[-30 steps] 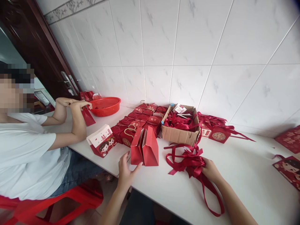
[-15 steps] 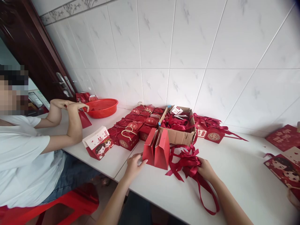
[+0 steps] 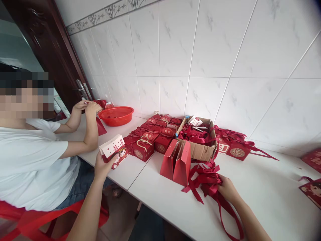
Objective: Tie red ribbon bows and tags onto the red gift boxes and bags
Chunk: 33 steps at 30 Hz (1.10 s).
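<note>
left hand [image 3: 102, 168] grasping printed gift box [image 3: 114, 149], thumb on front, well left of cardboard box [image 3: 203, 153]. right hand [image 3: 227, 188] clasping ribbon bunch [image 3: 209, 180], in front of cardboard box, toward its right. risks, as judged: thumb pressing too hard could crease gift box; weak grip could drop it over nearby table [image 3: 260, 201] edge. plain red boxes [image 3: 185, 165], just in front of cardboard box, could topple if dragged ribbon snags them. loose loops could tangle if bunch pulled whole.

Soft light brightens the wall [image 3: 175, 50]; edges look stretched.
</note>
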Each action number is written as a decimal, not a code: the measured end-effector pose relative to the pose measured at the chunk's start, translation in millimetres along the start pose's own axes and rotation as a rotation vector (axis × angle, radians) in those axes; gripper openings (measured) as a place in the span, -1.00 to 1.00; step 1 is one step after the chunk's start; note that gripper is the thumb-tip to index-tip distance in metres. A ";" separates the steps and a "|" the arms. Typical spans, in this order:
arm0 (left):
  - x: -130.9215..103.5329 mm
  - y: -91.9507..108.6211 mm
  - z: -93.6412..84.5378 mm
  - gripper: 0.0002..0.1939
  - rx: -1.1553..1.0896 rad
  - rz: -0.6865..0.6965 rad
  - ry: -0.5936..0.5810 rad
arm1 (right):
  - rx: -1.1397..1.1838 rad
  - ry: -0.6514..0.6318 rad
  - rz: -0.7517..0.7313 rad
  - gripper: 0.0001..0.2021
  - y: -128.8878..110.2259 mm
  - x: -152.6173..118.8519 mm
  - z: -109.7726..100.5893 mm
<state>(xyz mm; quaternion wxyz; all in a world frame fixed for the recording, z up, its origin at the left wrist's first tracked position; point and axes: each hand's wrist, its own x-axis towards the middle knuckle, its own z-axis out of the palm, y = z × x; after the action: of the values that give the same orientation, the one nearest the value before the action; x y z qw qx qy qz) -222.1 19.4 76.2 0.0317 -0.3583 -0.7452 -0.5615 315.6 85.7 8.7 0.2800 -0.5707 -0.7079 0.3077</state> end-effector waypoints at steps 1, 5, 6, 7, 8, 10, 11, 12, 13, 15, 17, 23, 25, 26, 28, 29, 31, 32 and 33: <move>1.5 -4.2 -2.3 -0.34 0.009 -0.022 -0.030 | -0.002 0.002 0.005 -0.93 -0.5 -0.1 -0.1; -19.5 -15.5 -23.0 -0.48 0.013 -0.039 -0.130 | -0.011 0.015 0.023 -0.92 -1.2 0.3 0.0; -30.5 -16.1 -29.7 -0.47 -0.001 -0.034 -0.157 | -0.012 0.018 0.027 -0.93 -1.2 0.4 0.1; -43.0 -15.4 -35.6 -0.46 -0.015 -0.029 -0.185 | -0.013 0.022 0.031 -0.93 -1.0 0.6 0.3; -56.5 -13.4 -39.9 -0.45 -0.030 -0.023 -0.205 | -0.014 0.024 0.033 -0.94 -0.9 0.7 0.4; -83.6 -5.0 -42.0 -0.44 -0.046 0.002 -0.238 | -0.016 0.028 0.036 -0.94 -0.3 0.9 0.9; -95.9 0.9 -39.3 -0.45 -0.060 0.025 -0.268 | -0.016 0.030 0.037 -0.94 0.1 0.9 1.1; -106.6 7.7 -34.5 -0.47 -0.076 0.053 -0.307 | -0.017 0.032 0.037 -0.94 0.5 1.0 1.4; -115.2 15.0 -27.9 -0.50 -0.084 0.081 -0.357 | -0.018 0.035 0.037 -0.93 1.0 1.0 1.7; -125.8 29.4 -11.0 -0.57 -0.075 0.130 -0.411 | -0.017 0.039 0.034 -0.92 2.0 1.1 2.1; -128.6 41.7 8.2 -0.63 -0.048 0.162 -0.387 | -0.013 0.043 0.029 -0.92 2.5 1.3 2.2; -122.1 63.2 61.3 -0.63 -0.033 0.202 -0.306 | 0.009 0.016 0.002 -0.91 -0.5 1.3 0.4; -121.6 67.9 72.6 -0.61 -0.081 0.256 -0.377 | 0.008 0.009 -0.009 -0.92 -2.0 1.1 -0.1; -121.2 69.5 76.4 -0.59 -0.110 0.288 -0.412 | 0.003 0.012 -0.013 -0.93 -2.4 1.1 -0.1; -118.4 70.0 80.7 -0.50 -0.163 0.337 -0.439 | -0.011 0.025 -0.023 -0.92 -2.3 1.6 0.1; -115.4 68.7 81.5 -0.45 -0.180 0.345 -0.419 | -0.020 0.035 -0.029 -0.91 -1.6 2.0 0.3; -106.0 63.6 82.1 -0.38 -0.188 0.321 -0.323 | -0.046 0.067 -0.041 -0.84 1.1 3.5 0.6; -99.9 60.4 82.5 -0.36 -0.179 0.298 -0.265 | -0.067 0.094 -0.040 -0.79 2.9 4.2 0.6; -93.3 57.2 83.3 -0.32 -0.165 0.276 -0.213 | -0.094 0.131 -0.033 -0.74 4.9 4.9 0.4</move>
<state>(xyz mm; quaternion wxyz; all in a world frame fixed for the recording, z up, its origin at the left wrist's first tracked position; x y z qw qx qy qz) -90.8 50.9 50.3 -0.0002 -0.5160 -0.6396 -0.5698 317.5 91.2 4.9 0.3037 -0.5906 -0.7110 0.2314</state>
